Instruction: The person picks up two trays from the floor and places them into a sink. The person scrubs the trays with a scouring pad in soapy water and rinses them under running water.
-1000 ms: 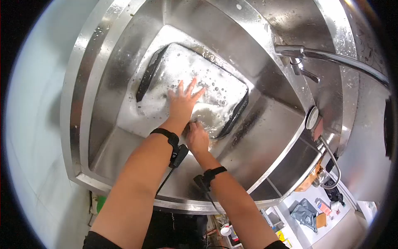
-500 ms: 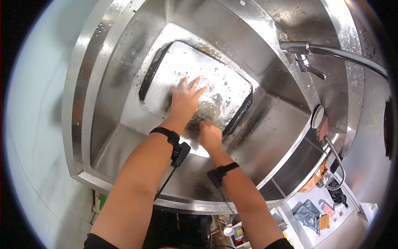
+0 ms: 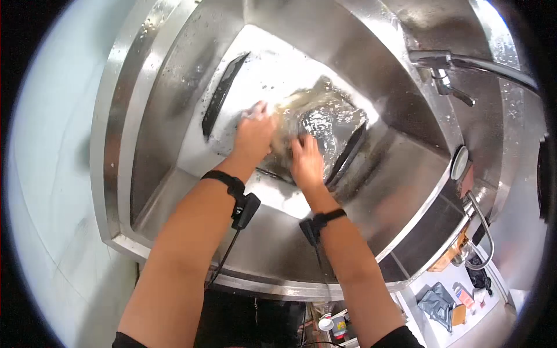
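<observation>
A rectangular black tray (image 3: 223, 95) lies in foamy water inside the steel sink (image 3: 400, 191), with its dark side edges rising above the surface. Over the middle of the tray is my left hand (image 3: 255, 136), its fingers blurred and partly lost in suds. Beside it on the right, my right hand (image 3: 307, 162) has its fingers curled down into the water. A dark patch shows at those fingertips, but I cannot make out what they hold. White foam (image 3: 272, 72) covers the tray's far left part, while rippling brownish water shows on the right.
A chrome faucet (image 3: 444, 61) reaches over from the upper right. On the sink's right rim sits a round pale lid-like object (image 3: 459, 162). Lower right, a grey plastic bag (image 3: 436, 304) and a pink-labelled bottle (image 3: 463, 294) lie on a white surface.
My right hand has moved up and right across the tray. My left hand's spread fingers have drawn in. Foam has parted on the right, exposing rippling water.
</observation>
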The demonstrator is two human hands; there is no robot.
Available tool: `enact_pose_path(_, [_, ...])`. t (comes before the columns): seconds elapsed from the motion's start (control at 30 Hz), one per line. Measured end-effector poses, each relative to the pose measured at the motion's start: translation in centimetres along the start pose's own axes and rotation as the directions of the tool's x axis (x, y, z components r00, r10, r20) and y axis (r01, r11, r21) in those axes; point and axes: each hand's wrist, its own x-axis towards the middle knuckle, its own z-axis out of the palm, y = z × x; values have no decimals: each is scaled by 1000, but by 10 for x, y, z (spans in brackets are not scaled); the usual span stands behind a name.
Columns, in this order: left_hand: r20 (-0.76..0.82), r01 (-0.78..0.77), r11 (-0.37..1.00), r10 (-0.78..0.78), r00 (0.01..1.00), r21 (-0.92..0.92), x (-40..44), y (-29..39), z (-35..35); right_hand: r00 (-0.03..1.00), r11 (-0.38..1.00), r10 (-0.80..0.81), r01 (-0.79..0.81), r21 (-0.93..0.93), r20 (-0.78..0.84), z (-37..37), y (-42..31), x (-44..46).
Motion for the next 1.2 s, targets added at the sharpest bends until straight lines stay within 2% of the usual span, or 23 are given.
enact_pose_path(0.07, [-12, 59, 998, -59, 998, -24, 0, -4, -4, 1000, 996, 19, -21, -81, -23, -11, 23, -21])
enact_pose_path(0.1, [0, 87, 996, -87, 996, -38, -3, -6, -12, 985, 996, -13, -3, -90, -170, -12, 46, -17])
enact_pose_path(0.13, [26, 113, 992, -112, 993, -53, -8, -7, -18, 957, 996, 93, -86, 40, -274, -17, 59, -7])
enact_pose_path(0.17, [25, 89, 994, -88, 996, -69, -9, -8, -23, 931, 962, 266, -273, 5, -250, -29, 58, 13])
enact_pose_path(0.2, [42, 67, 994, -64, 997, -87, -14, -8, -23, 861, 928, 361, -371, 44, -358, -18, 60, 46])
enact_pose_path(0.23, [30, 40, 994, -37, 999, -101, -10, -9, -28, 864, 958, 253, -287, -13, -436, -6, 51, 63])
enact_pose_path(0.27, [71, 32, 997, -26, 997, -77, -11, -12, -31, 909, 976, 203, -217, 3, -363, -11, 20, 65])
enact_pose_path(0.3, [108, 20, 998, -14, 994, -54, -11, -16, -35, 899, 900, 389, -323, 292, -202, -1, -7, 61])
enact_pose_path(0.33, [139, 7, 999, -2, 990, -32, -10, -20, -39, 862, 728, 508, -431, 533, 3, 2, -23, 53])
enact_pose_path(0.37, [195, 100, 994, -90, 977, -40, -7, -25, -42, 964, 945, 254, -230, 233, -75, 5, -20, 34])
enact_pose_path(0.4, [251, 191, 981, -174, 952, -45, -6, -30, -45, 998, 994, -24, 18, -105, -58, 8, -17, 14])
enact_pose_path(0.43, [306, 285, 958, -258, 916, -45, -4, -34, -47, 986, 987, 157, -155, 41, -56, 0, -11, 3])
enact_pose_path(0.5, [216, 260, 964, -241, 946, -61, -7, -35, -48, 963, 961, 168, -208, -184, -213, -5, 29, -12])
enact_pose_path(0.53, [179, 250, 966, -234, 956, -69, -11, -34, -47, 886, 949, 304, -313, 33, -349, -18, 37, -3])
enact_pose_path(0.6, [164, 229, 972, -218, 962, -49, -9, -33, -41, 902, 886, 359, -410, -215, -239, -28, 42, 14])
enact_pose_path(0.67, [119, 225, 974, -222, 968, -11, -10, -32, -33, 863, 836, 366, -469, -285, -349, 1, 46, 17])
enact_pose_path(0.7, [77, 229, 973, -229, 970, 11, -10, -34, -22, 865, 849, 423, -482, -215, -269, 2, 34, 8])
enact_pose_path(0.8, [9, 206, 978, -207, 978, 36, -10, -36, -4, 916, 826, 397, -382, -415, -54, 10, 20, -36])
enact_pose_path(0.83, [-6, 203, 978, -203, 979, 48, -9, -38, -8, 930, 787, 364, -275, -553, 55, 4, 30, -34])
enact_pose_path(0.97, [134, 202, 975, -213, 968, 89, -16, -33, -19, 976, 822, 182, -217, -527, -119, -31, 66, 7])
enact_pose_path(1.07, [-9, 236, 962, -237, 972, 135, -8, -30, 9, 962, 773, 274, -217, -596, 4, -15, 43, -31])
enact_pose_path(1.13, [-187, 242, 951, -206, 960, 195, -3, -36, 40, 954, 849, 263, -159, -504, 143, -3, 43, -67])
enact_pose_path(1.2, [-53, 217, 967, -212, 976, 132, -4, -33, 14, 935, 771, 290, -103, -629, 203, -23, 61, -53])
